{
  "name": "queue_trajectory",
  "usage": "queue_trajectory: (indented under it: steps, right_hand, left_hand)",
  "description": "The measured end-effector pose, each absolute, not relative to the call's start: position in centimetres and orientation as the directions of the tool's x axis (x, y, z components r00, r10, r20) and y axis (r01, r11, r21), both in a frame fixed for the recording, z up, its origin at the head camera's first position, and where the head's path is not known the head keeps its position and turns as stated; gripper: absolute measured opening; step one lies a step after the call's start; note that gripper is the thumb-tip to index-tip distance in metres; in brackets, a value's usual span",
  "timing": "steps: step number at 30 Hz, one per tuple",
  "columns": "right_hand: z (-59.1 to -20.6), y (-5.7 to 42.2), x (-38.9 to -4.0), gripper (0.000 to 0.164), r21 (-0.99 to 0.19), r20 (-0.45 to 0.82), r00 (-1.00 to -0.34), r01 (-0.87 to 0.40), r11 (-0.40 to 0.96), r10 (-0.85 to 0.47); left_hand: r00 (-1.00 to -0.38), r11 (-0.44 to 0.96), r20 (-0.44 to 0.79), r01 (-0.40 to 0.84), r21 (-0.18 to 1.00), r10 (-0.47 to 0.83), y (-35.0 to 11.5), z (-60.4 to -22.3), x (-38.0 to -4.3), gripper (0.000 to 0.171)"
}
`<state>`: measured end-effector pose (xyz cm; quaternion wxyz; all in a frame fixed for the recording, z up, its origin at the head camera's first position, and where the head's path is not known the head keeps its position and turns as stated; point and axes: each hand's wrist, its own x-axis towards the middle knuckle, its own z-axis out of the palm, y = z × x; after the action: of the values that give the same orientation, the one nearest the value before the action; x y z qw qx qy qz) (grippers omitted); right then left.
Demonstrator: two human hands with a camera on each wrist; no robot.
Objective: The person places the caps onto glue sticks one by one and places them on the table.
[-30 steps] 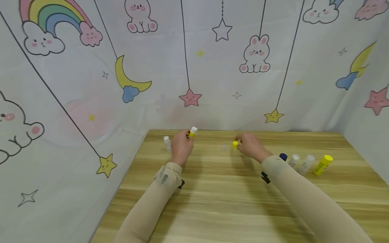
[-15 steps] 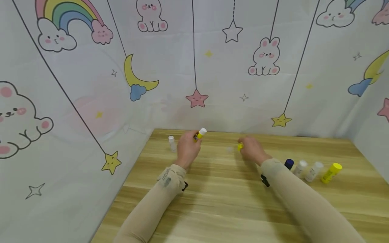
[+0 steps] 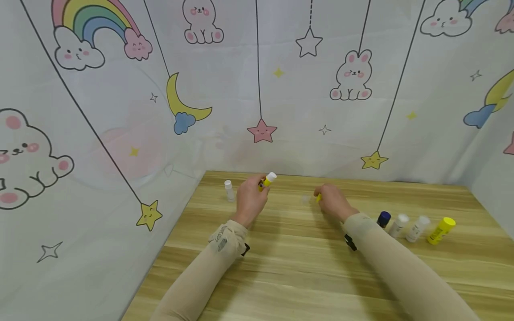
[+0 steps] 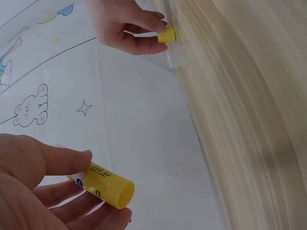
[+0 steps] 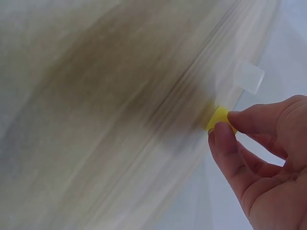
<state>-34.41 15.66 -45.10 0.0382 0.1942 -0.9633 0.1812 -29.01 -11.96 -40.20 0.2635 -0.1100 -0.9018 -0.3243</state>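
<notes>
My left hand (image 3: 252, 199) holds a yellow glue stick (image 4: 103, 184) tilted above the table, its white end (image 3: 271, 177) pointing up and away. The thumb and fingers grip its barrel, and the yellow end facing the left wrist camera has no cap on it. Further right, my right hand (image 3: 334, 201) pinches a small yellow cap (image 5: 220, 118) between thumb and fingers, at the tabletop. Beside that cap stands a translucent whitish cap (image 5: 249, 76), not touched by either hand. A white glue stick (image 3: 229, 191) stands upright just left of my left hand.
To the right of my right forearm stands a row: a dark-blue-capped stick (image 3: 383, 218), two white glue sticks (image 3: 399, 225) and a yellow one (image 3: 441, 231). A patterned cloth (image 3: 297, 151) hangs behind the wooden table (image 3: 273, 276).
The right hand's fingers have come round the yellow cap, which is now mostly hidden in the head view. The left hand keeps its hold on the glue stick. The head view has shifted slightly.
</notes>
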Motion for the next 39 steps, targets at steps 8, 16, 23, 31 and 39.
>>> queue_trajectory:
  steps: [8, 16, 23, 31, 39]
  right_hand:
    - [-44.7, 15.9, -33.7, 0.027, -0.355, 0.170, -0.920, -0.391, 0.849, -0.353]
    - [-44.0, 15.9, -32.6, 0.025, -0.350, 0.194, -0.913, -0.406, 0.844, -0.358]
    - [-43.4, 16.1, -31.4, 0.025, -0.373, 0.227, -0.905, -0.422, 0.827, -0.360]
    - [-42.4, 16.1, -30.4, 0.022, -0.373, 0.262, -0.898, -0.431, 0.822, -0.352]
    - [-42.6, 16.3, -29.7, 0.023, -0.407, 0.307, -0.898, -0.423, 0.810, -0.315]
  left_hand:
    - [-0.836, 0.775, 0.547, 0.366, 0.515, 0.031, -11.6, -40.2, -28.9, 0.032]
    - [-0.840, 0.770, 0.542, 0.365, 0.523, 0.029, -11.2, -40.0, -28.8, 0.030]
    - [-0.841, 0.776, 0.539, 0.365, 0.514, 0.038, -11.0, -40.1, -28.8, 0.029]
    - [-0.844, 0.769, 0.534, 0.368, 0.522, 0.041, -10.8, -40.1, -28.9, 0.029]
    - [-0.850, 0.767, 0.524, 0.368, 0.526, 0.048, -10.5, -40.6, -28.9, 0.029]
